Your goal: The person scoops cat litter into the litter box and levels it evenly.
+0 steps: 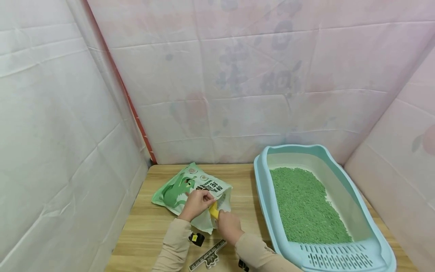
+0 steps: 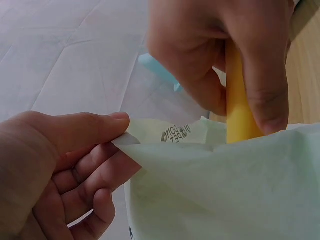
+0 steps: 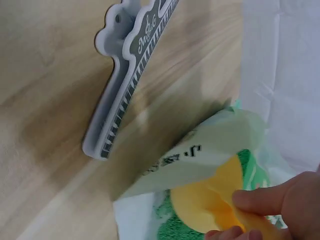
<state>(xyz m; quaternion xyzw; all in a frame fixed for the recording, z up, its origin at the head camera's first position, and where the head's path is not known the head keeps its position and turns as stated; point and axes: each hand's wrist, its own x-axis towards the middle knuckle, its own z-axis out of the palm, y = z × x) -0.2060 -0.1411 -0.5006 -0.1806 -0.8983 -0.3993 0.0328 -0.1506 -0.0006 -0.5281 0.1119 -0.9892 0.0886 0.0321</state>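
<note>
A light green bag (image 1: 178,190) with a cartoon animal lies on the table, its mouth toward the right. My left hand (image 1: 197,204) pinches the edge of that mouth between thumb and fingers, as the left wrist view shows up close. My right hand (image 1: 229,226) grips the handle of a yellow scoop (image 3: 206,192), thumb along it. The scoop's wide head is inside the bag, among green pellets (image 3: 175,229). From the left wrist view, the head is hidden behind the bag's wall (image 2: 225,185).
A light blue litter box (image 1: 263,189) stands at the right, with green pellets (image 1: 306,206) over its floor. A piano-key-patterned clip (image 3: 142,55) lies on the wooden table (image 1: 139,226) near my right forearm. Pale fabric walls (image 1: 234,94) enclose the table.
</note>
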